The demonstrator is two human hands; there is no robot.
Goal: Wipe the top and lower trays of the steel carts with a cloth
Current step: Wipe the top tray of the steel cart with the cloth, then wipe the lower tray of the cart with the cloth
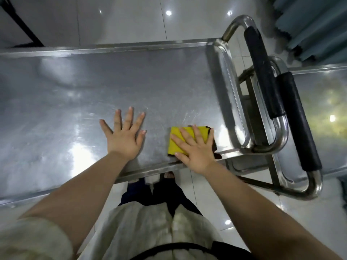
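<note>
A folded yellow cloth [175,141] with a dark underside lies on the top tray [131,81] of a steel cart, near the tray's front right corner. My right hand [195,149] presses flat on the cloth with fingers straight and spread. My left hand [124,135] rests flat on the bare steel to the left of the cloth, fingers spread, holding nothing. The lower tray is hidden under the top one.
The cart's steel handle [261,79] with a black grip stands at the right end. A second steel cart [323,102] with its own black-gripped handle [298,124] abuts it on the right. Glossy white floor tiles surround both. A teal curtain [315,25] hangs at the top right.
</note>
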